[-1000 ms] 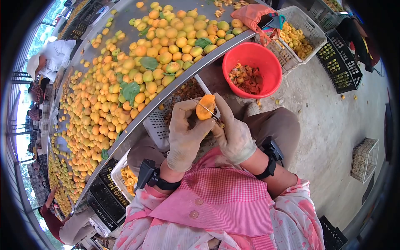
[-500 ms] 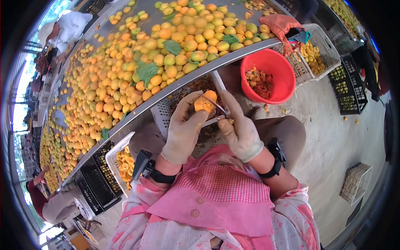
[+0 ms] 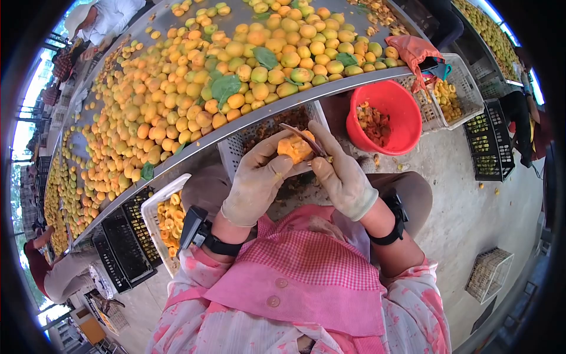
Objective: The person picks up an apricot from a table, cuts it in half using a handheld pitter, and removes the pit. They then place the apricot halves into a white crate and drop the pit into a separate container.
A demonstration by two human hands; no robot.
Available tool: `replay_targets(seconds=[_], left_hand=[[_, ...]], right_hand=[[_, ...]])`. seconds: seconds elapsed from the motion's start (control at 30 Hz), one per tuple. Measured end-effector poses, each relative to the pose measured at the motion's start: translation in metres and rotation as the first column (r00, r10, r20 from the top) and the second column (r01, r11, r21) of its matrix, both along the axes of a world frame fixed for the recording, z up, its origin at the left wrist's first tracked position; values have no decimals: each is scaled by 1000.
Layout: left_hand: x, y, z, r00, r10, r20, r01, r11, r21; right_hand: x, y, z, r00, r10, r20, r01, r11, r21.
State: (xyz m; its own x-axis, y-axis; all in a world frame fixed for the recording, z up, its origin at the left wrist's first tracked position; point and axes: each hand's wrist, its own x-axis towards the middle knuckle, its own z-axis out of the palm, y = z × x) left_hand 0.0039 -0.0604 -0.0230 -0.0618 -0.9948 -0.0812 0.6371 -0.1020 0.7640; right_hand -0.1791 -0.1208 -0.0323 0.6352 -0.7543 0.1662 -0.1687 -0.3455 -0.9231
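My left hand [image 3: 252, 184], in a pale glove, is closed round an orange apricot [image 3: 293, 150] with cut, uneven flesh showing. My right hand [image 3: 346, 184], gloved as well, grips a small knife [image 3: 313, 143]. Its thin blade lies along the upper right side of the fruit, and the handle is mostly hidden by my fingers. Both hands are close together above a white crate [image 3: 231, 154] with scraps in it, which sits below the table edge.
Whole apricots [image 3: 177, 97] and a few leaves cover the metal table [image 3: 354, 82]. To the right are a red bucket [image 3: 416, 125] of peelings and a white crate [image 3: 470, 94] of cut fruit. Another white crate [image 3: 154, 227] holds cut fruit at left. People work at far left.
The knife blade has swung from across the apricot's face to its upper right side. The fruit's surface looks more cut and ragged. The camera view has shifted slightly.
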Motion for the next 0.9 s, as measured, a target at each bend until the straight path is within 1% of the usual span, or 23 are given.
replay_targets(seconds=[0.03, 0.07, 0.13, 0.2, 0.27, 0.33, 0.37, 0.4, 0.43, 0.47, 0.5, 0.53, 0.6, 0.63, 0.7, 0.77, 0.83, 0.87, 0.9], left_hand=[[0, 0, -1, 1000, -3, -1, 3, 1000, 1], [-1, 0, -2, 1000, 1, 9, -1, 1000, -1], [-3, -1, -3, 1000, 4, 17, -4, 1000, 1], [-5, -1, -2, 1000, 15, 12, -15, 998, 62], [-6, -2, -4, 999, 31, 39, -33, 998, 50], [-9, -3, -8, 997, 45, 66, -48, 998, 35], [-10, -3, -11, 997, 53, 56, -55, 997, 46], [-11, -3, -12, 997, 59, 45, -62, 996, 57], [-12, -4, -12, 997, 56, 47, -59, 997, 58], [-12, -5, -11, 999, 45, -6, -44, 995, 93], [-12, -4, -11, 998, 37, -59, -29, 991, 130], [-10, -4, -13, 998, 36, -57, -28, 991, 132], [-6, -6, -20, 995, -22, -102, 39, 985, 170], [-7, -6, -18, 995, -22, -100, 39, 985, 171], [-10, -6, -13, 989, 41, -141, -4, 968, 250], [-8, -3, -14, 993, 12, -121, 18, 970, 244], [-6, -2, -13, 995, -15, -101, 39, 970, 239], [-6, -2, -13, 991, -33, -130, 65, 965, 254], [-5, -1, -12, 986, -50, -159, 92, 959, 268]], right_hand=[[0, 0, 0, 999, 24, 35, -27, 995, 97], [1, 0, 2, 999, 20, 34, -24, 995, 97], [1, 1, 6, 993, -21, -113, 32, 995, 97], [2, -1, 0, 996, -24, -91, 32, 996, 87], [1, -2, 0, 997, -28, -68, 32, 997, 73], [0, -2, 5, 1000, 26, 4, -26, 954, 299], [-1, -2, 7, 1000, 23, 6, -24, 953, 301], [-2, -1, 9, 999, 43, 22, -48, 868, 494], [-3, -1, 10, 997, 60, 42, -73, 745, 663], [-1, -1, 2, 997, 57, 43, -71, 744, 665], [3, 1, -13, 999, -6, 35, -9, 914, 405], [6, 1, -19, 997, -67, 46, 62, 992, 106], [5, 2, -20, 997, -67, 27, 64, 994, 92], [4, 1, -19, 998, -68, 6, 67, 995, 76], [3, 0, -19, 999, -50, 4, 49, 996, 74], [3, 0, -18, 1000, -31, 0, 30, 997, 73], [3, 0, -16, 1000, -17, 8, 16, 996, 86], [2, 0, -15, 1000, -16, 9, 15, 996, 86], [1, 0, -13, 1000, 19, -9, -17, 989, 146]])
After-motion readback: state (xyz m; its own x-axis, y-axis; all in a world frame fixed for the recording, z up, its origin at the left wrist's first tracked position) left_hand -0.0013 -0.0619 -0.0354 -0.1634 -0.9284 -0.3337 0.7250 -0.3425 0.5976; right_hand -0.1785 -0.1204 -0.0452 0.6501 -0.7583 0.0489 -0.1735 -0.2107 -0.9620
